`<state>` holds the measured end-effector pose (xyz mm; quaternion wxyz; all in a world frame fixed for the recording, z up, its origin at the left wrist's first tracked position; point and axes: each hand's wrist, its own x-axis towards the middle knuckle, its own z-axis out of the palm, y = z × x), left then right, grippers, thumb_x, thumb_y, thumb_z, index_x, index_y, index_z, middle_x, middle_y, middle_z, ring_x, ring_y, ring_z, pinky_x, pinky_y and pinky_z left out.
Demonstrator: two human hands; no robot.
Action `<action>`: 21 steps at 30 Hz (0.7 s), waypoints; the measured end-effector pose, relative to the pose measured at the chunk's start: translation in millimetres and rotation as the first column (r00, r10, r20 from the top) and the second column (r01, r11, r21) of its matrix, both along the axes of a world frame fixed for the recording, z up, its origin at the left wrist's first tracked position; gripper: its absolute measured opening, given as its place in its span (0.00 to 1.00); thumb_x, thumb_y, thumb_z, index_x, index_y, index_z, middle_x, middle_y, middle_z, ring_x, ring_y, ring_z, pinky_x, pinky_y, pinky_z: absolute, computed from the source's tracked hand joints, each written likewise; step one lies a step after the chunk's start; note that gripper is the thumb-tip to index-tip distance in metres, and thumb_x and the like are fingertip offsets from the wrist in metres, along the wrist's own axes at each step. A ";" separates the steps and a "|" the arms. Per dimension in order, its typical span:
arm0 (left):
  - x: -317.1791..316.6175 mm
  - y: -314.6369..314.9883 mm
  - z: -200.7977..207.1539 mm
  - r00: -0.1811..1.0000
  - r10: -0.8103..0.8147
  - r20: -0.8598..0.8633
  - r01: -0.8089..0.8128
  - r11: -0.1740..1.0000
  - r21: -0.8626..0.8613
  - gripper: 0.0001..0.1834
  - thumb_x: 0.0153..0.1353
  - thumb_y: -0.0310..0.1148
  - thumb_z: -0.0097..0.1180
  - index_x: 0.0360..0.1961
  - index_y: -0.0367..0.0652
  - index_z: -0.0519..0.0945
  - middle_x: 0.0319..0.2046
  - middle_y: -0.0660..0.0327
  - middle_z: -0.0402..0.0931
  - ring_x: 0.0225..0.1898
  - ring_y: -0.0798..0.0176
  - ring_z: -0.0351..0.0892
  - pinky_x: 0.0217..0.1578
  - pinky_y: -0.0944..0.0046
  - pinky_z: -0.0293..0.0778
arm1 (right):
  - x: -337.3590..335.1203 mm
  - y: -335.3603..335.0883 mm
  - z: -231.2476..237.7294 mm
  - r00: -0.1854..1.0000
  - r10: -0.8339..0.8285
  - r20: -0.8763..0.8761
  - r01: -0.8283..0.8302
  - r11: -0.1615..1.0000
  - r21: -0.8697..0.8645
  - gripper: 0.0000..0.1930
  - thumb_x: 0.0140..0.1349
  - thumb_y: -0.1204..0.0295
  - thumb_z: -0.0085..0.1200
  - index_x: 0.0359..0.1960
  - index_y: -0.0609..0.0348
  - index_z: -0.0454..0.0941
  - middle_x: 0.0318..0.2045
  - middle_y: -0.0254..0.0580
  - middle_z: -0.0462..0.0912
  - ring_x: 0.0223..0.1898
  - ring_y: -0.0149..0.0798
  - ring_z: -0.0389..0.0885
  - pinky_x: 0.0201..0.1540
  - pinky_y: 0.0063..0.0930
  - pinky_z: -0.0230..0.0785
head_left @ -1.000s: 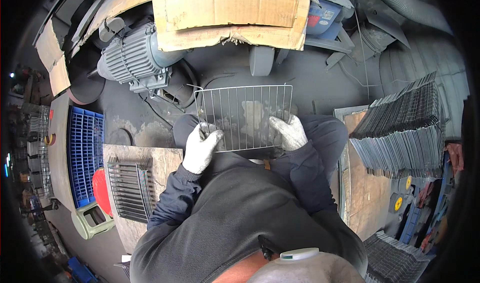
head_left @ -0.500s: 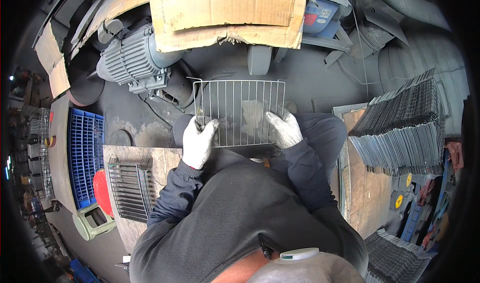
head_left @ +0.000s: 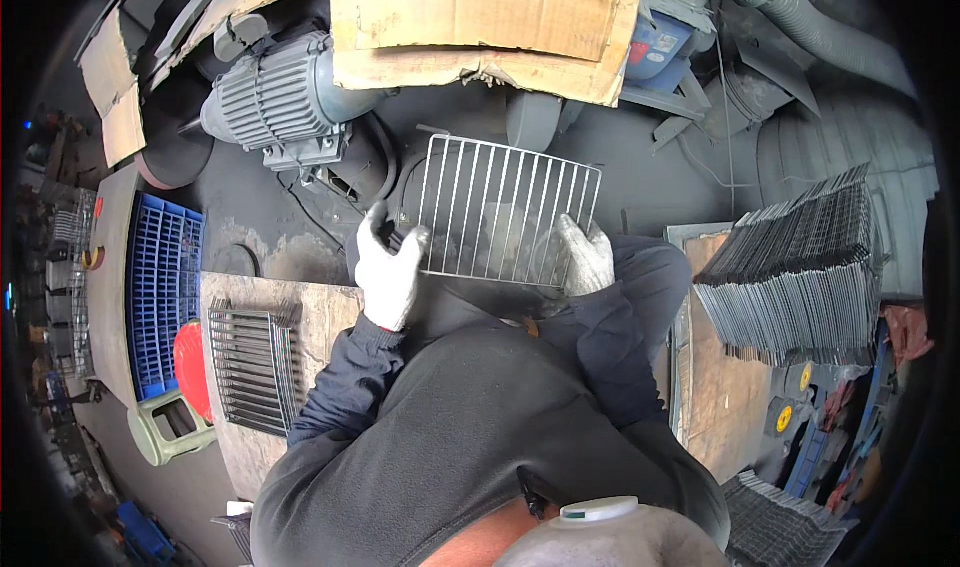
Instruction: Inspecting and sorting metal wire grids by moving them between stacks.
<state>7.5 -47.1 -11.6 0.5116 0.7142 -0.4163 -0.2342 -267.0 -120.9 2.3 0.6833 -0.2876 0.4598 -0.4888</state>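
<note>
A silver wire rack point(head_left: 500, 210) with parallel bars is tilted in front of my lap, its right side lower than its left. My right hand point(head_left: 588, 259), in a white glove, grips the rack's right edge, thumb over the bars. Beside the rack's lower left corner is my left hand point(head_left: 388, 275), also gloved in white. Its thumb and fingers stand apart, with nothing seen between them. On a board at my left lies a small stack of dark wire racks point(head_left: 252, 367). A tall stack of similar racks point(head_left: 795, 267) leans on the right.
A grey electric motor point(head_left: 268, 102) stands at the far left, next to cardboard sheets point(head_left: 480, 17) straight ahead. Left of me are a blue plastic crate point(head_left: 165, 302), a green stool point(head_left: 170, 430) and a red round thing point(head_left: 190, 367). More racks point(head_left: 780, 522) lie at the lower right.
The rack has turned clockwise and shifted a little right. My left hand has loosened from its left edge, with the fingers spreading. My right hand keeps its grip.
</note>
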 end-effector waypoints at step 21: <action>-1.0 -0.5 50.6 0.841 -0.476 -0.257 0.456 0.879 -0.138 0.14 0.67 0.23 0.61 0.52 0.31 0.86 0.46 0.52 0.88 0.47 0.60 0.88 0.48 0.64 0.80 | 14.4 5.7 -49.9 0.856 -0.333 -0.396 0.144 0.888 -0.436 0.43 0.66 0.64 0.73 0.77 0.61 0.60 0.65 0.55 0.77 0.61 0.46 0.79 0.62 0.37 0.76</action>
